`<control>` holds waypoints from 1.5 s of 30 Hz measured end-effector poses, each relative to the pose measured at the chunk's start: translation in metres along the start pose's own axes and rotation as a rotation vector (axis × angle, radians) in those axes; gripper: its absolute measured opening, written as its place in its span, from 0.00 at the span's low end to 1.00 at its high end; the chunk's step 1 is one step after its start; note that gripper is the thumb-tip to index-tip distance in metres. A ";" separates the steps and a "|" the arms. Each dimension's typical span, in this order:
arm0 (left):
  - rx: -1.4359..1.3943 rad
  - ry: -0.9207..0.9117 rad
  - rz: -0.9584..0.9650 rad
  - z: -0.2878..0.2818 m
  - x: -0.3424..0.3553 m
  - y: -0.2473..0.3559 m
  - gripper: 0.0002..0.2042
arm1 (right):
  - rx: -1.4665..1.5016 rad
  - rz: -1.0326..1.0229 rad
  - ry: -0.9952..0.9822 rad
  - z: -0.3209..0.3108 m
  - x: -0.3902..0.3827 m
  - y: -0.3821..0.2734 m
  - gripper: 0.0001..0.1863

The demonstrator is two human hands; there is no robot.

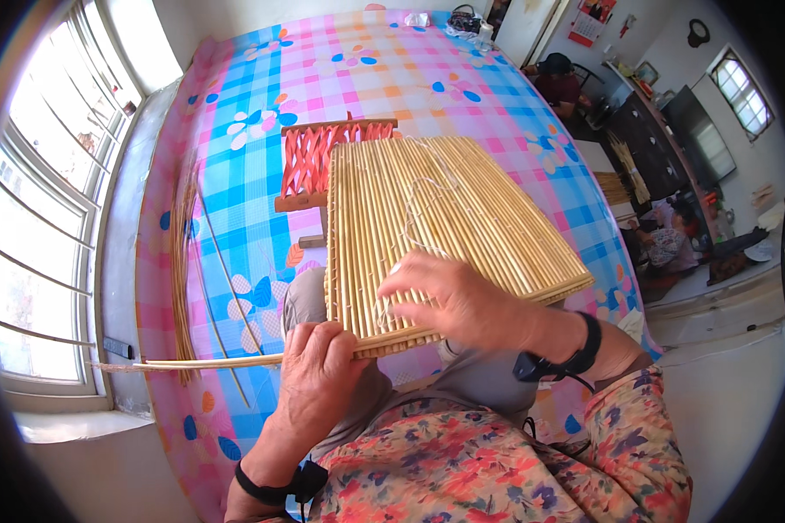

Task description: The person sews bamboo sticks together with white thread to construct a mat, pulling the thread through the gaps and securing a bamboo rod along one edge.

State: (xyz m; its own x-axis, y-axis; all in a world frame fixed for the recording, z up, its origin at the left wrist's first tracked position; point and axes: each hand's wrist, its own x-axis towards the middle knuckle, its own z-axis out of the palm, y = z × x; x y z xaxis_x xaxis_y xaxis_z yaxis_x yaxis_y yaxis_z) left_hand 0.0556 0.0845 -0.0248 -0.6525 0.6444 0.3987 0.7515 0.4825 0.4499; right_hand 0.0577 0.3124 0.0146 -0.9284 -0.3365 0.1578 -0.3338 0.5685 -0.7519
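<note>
A panel of straw-coloured reed stalks, stitched side by side with white string, lies tilted across my lap. My left hand is closed around its near left corner, with long thin stalks sticking out to the left from under the fingers. Over the panel's near part, my right hand has its fingers bent toward the stalks. A loose white string curls across the reeds and runs to this hand, which seems to pinch it; the fingertips are partly hidden.
Beyond the panel stands a wooden folding stool with red webbing. Loose stalks lie at the left on the checked, flowered cover, beside a barred window. A black bag lies at the far edge. Other people sit at right.
</note>
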 end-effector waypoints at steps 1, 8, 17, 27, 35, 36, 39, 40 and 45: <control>-0.001 0.007 0.002 -0.003 0.000 0.000 0.17 | -0.034 0.068 -0.022 -0.012 0.001 -0.003 0.09; -0.010 -0.053 0.022 -0.005 -0.006 -0.005 0.16 | -0.610 0.400 0.059 -0.101 0.013 0.088 0.09; -0.045 -0.045 -0.021 -0.010 -0.008 0.000 0.16 | -0.639 0.324 -0.290 -0.064 0.069 0.152 0.10; -0.062 -0.070 -0.053 -0.014 0.000 -0.002 0.19 | -0.759 0.068 -0.375 -0.047 0.090 0.135 0.03; -0.025 -0.099 -0.044 -0.021 -0.002 0.003 0.21 | 0.314 0.289 -0.383 -0.076 0.056 0.031 0.06; -0.020 -0.101 -0.051 -0.021 -0.001 0.004 0.21 | 0.381 0.307 -0.383 -0.080 0.048 0.014 0.04; -0.047 0.022 -0.024 -0.019 0.003 0.004 0.21 | 0.391 0.283 -0.373 -0.080 0.027 -0.025 0.05; -0.091 0.031 -0.035 -0.026 0.005 0.006 0.21 | 0.326 0.280 -0.359 -0.079 0.021 -0.038 0.04; -0.601 0.194 -0.009 -0.049 0.044 0.036 0.20 | 0.188 -0.099 -0.209 -0.061 0.008 -0.067 0.04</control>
State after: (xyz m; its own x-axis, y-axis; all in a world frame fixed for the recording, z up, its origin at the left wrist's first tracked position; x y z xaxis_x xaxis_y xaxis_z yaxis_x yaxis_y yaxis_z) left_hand 0.0492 0.1013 0.0487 -0.7069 0.4952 0.5051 0.5965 0.0336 0.8019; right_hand 0.0624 0.3171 0.1057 -0.8326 -0.5418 0.1153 -0.3665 0.3827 -0.8481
